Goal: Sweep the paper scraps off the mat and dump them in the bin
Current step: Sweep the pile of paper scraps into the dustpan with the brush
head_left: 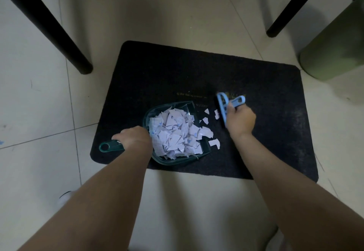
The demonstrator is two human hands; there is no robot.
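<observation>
- Pale floor tiles (39,97) spread out under you, and a dark mat (266,132) lies across them at a slight slant.
- Most of the paper scraps (175,134) are heaped in a teal dustpan (169,161) that sits on the near left part of the mat, its open mouth facing right.
- Several loose scraps (206,120) lie on the mat just beyond the dustpan's lip, between the pan and the brush; one more sits near the lip's lower corner.
- Your left hand (134,137) is wrapped around the dustpan's handle (110,146), whose ringed end sticks out to the left past your knuckles and over the mat's edge.
- Your right hand (240,120) is closed around the handle of a light blue brush (223,103), which stands on the mat just right of the loose scraps; its dark bristles blur into the mat, so you cannot tell exactly where they touch.
- Faint printed lettering (191,95) runs across the mat's middle, too small to read.
- A green bin (334,46) stands on the floor at the far right, just beside the mat's far right corner.
- Dark furniture legs (49,28) slant down to the floor at the upper left and upper right, well apart from the dustpan.
</observation>
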